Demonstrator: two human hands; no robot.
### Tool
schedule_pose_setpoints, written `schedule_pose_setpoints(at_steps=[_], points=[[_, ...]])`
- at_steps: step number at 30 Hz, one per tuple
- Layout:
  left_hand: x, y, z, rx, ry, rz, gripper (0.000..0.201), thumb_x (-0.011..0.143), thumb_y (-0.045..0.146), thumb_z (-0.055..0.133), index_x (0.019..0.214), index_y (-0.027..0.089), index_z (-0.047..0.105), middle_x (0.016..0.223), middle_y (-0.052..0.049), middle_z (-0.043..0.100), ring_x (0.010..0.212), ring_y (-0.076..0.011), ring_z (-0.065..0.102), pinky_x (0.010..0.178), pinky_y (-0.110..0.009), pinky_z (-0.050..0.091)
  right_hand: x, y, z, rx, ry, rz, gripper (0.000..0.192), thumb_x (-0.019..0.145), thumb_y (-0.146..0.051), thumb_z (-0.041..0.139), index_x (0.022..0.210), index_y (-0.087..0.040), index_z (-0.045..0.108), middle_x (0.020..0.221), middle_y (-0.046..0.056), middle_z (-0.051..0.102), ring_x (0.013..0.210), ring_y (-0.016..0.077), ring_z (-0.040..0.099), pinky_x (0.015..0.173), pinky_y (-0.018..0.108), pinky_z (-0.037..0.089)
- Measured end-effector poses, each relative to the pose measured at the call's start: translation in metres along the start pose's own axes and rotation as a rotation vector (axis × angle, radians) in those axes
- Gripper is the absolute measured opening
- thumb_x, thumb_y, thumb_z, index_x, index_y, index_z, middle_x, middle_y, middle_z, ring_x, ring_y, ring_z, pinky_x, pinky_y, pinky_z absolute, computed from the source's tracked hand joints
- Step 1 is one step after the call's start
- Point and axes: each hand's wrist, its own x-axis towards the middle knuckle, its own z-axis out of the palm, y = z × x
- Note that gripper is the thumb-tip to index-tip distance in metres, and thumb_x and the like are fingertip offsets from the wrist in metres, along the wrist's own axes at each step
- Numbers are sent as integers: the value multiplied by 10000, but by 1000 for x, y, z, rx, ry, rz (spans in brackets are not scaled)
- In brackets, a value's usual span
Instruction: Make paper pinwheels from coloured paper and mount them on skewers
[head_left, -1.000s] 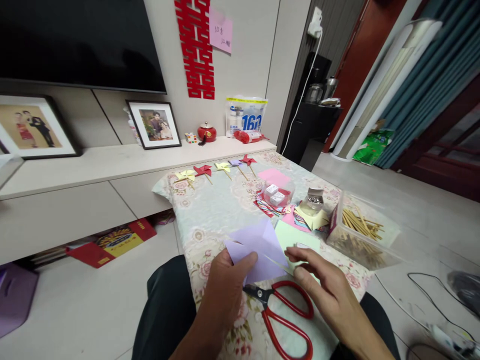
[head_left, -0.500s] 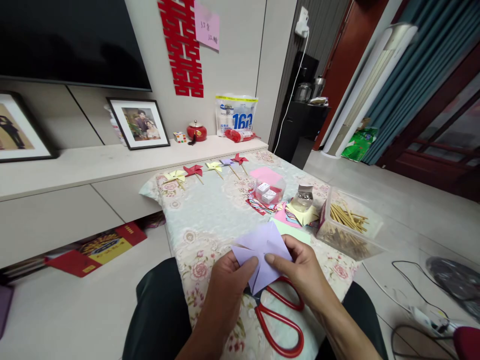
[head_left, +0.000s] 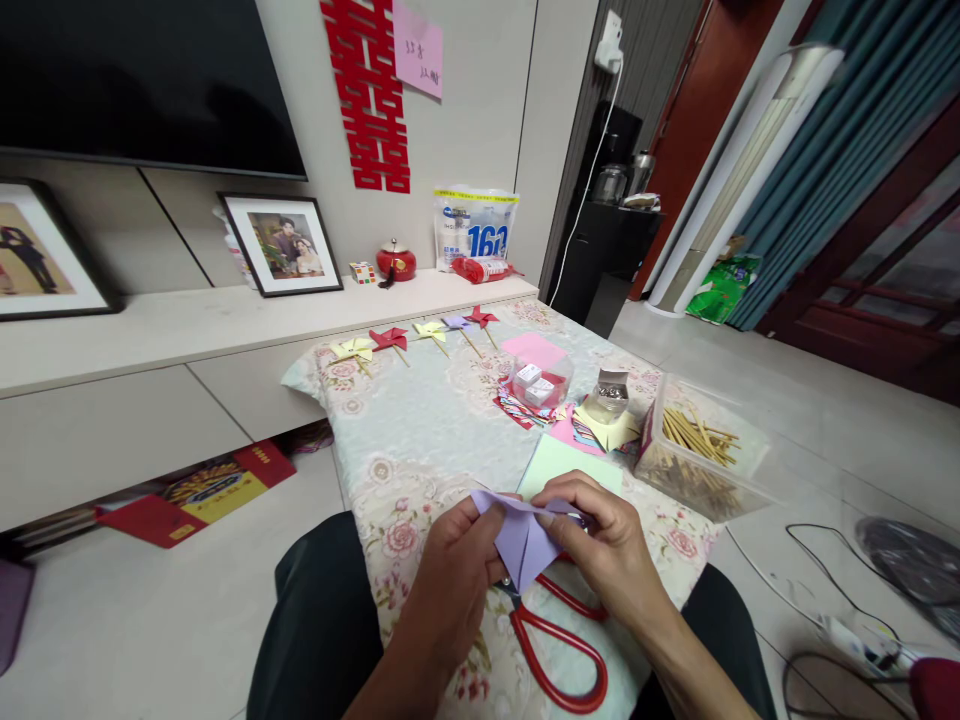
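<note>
Between my two hands is a purple sheet of paper (head_left: 523,548) with slits cut in from its corners, tilted so that its far half bends away. My left hand (head_left: 461,555) pinches its left side between thumb and fingers. On the right side, my right hand (head_left: 592,525) grips the paper with its thumb near the middle, fingers curled behind. Below the paper, red-handled scissors (head_left: 559,655) lie on the floral tablecloth (head_left: 427,440), their blades mostly hidden by the paper and my left hand. Light green paper (head_left: 566,465) lies just beyond my hands.
Several finished paper pinwheels (head_left: 390,340) on sticks lie at the far edge. A clear round container (head_left: 540,385) with small boxes, a small open box (head_left: 611,390) and yellow paper (head_left: 615,430) stand mid-right. At right, a plastic bin (head_left: 694,470) holds wooden sticks.
The purple paper has tipped from facing me nearly flat to a steeper, bent pose. My right fingers have come over its top edge, and more of the green paper shows.
</note>
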Motion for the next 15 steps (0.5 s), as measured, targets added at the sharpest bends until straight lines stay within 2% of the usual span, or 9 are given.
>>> schedule_pose_setpoints(at_steps=[7, 15], points=[[-2, 6, 2, 21, 41, -4, 177, 732, 314, 726, 836, 172, 738, 694, -36, 737, 621, -177, 667, 585, -258, 503, -5, 4, -2, -90, -92, -183, 437, 828, 4, 488, 1069, -256, 745, 1004, 43, 672, 924, 179, 657, 796, 287, 508], [1, 10, -4, -56, 74, -14, 184, 791, 307, 694, 890, 155, 727, 775, -73, 765, 679, -200, 693, 653, -296, 547, -7, 8, -3, -276, -127, -317, 587, 772, 62, 412, 1184, -234, 708, 1075, 75, 631, 947, 185, 647, 780, 294, 522]])
